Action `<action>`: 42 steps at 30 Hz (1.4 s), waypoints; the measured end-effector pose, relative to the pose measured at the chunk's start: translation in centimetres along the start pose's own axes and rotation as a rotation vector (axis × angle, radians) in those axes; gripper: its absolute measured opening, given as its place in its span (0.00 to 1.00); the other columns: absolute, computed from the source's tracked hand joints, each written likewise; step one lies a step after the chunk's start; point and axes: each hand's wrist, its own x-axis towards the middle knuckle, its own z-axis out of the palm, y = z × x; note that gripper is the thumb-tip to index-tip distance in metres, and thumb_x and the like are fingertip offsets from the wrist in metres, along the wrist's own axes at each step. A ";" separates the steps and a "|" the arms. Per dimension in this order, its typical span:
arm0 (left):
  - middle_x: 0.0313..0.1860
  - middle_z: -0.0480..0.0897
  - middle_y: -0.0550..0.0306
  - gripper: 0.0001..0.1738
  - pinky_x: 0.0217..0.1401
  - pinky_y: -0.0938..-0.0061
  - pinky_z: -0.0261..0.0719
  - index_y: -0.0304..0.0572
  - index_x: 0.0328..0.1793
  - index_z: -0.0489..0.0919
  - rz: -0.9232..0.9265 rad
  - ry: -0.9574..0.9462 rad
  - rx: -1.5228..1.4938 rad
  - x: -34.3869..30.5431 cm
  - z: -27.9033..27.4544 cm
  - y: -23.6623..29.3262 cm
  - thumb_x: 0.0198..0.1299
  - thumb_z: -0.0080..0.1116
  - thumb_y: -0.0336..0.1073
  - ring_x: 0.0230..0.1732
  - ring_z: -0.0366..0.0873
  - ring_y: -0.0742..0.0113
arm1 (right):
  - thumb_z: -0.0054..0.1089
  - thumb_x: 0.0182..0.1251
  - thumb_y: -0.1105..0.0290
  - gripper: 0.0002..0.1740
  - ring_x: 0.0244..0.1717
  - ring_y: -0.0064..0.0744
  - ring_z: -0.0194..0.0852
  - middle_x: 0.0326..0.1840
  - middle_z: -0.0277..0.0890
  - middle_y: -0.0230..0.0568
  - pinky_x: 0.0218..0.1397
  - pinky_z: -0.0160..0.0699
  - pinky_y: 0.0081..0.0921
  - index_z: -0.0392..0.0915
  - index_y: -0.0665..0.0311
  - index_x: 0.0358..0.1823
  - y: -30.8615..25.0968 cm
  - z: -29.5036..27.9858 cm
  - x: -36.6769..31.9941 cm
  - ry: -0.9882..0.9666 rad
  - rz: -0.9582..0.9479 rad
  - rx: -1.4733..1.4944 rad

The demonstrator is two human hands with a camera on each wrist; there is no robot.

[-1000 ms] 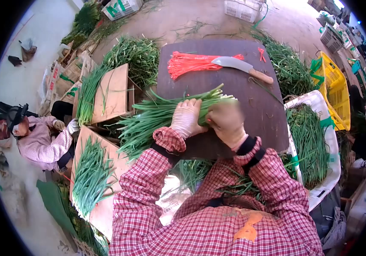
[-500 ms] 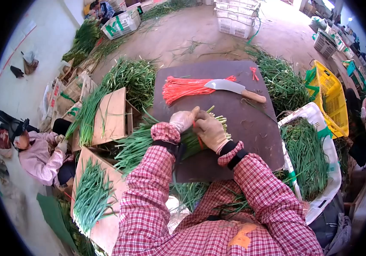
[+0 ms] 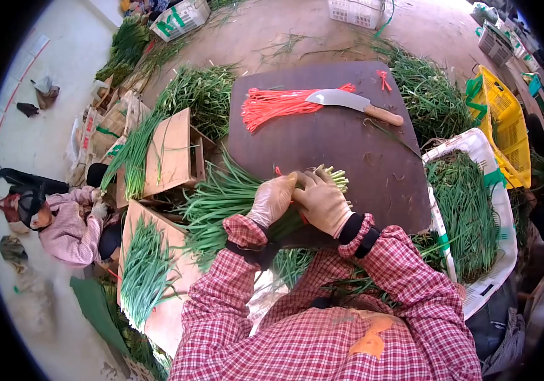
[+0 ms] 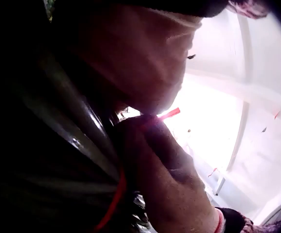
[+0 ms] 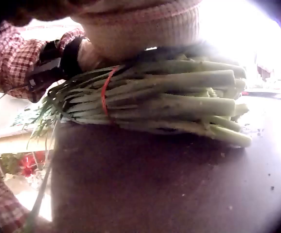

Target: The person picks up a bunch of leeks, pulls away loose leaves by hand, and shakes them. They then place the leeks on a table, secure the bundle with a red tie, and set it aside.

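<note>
Hands in pale gloves hold a bunch of green onions (image 3: pixel 221 193) at the near edge of the brown surface (image 3: pixel 348 152). The white cut ends lie over the surface, and the long leaves hang off its left side. A red tie (image 5: pixel 105 92) goes round the stalks. The left hand (image 3: pixel 272 200) sits on top of the bunch with its fingers curled round the stalks. The right hand (image 3: pixel 323 204) touches the left one, and its fingers curl over the stalks close to the cut ends. At the far side of the surface lies a knife (image 3: pixel 354 103) with a wooden handle, its blade resting on a pile of red ties (image 3: pixel 278 101). Off the right side of the surface stands a white crate (image 3: pixel 459 141) full of greens.
</note>
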 end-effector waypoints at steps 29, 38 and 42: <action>0.40 0.89 0.40 0.22 0.50 0.61 0.83 0.37 0.42 0.89 -0.486 -0.049 0.467 4.2 0.6 -2.2 0.53 0.72 0.50 0.46 0.88 0.46 | 0.62 0.67 0.60 0.10 0.63 0.47 0.75 0.57 0.80 0.42 0.73 0.64 0.50 0.83 0.56 0.41 0.0 -0.1 -1.7 -0.037 -0.020 0.102; 0.34 0.88 0.53 0.12 0.44 0.69 0.79 0.37 0.41 0.88 -0.391 0.097 -0.126 2.8 1.3 -6.2 0.56 0.69 0.38 0.36 0.82 0.67 | 0.68 0.58 0.63 0.08 0.55 0.46 0.78 0.48 0.82 0.41 0.68 0.69 0.41 0.86 0.56 0.37 1.0 0.3 -2.4 0.157 0.037 0.389; 0.32 0.87 0.56 0.07 0.42 0.72 0.78 0.34 0.38 0.86 -0.245 0.135 -0.298 2.6 -0.1 -2.0 0.60 0.67 0.32 0.35 0.79 0.72 | 0.68 0.58 0.64 0.09 0.51 0.48 0.79 0.45 0.83 0.44 0.57 0.76 0.42 0.86 0.59 0.36 1.1 0.0 -2.3 0.203 0.170 0.426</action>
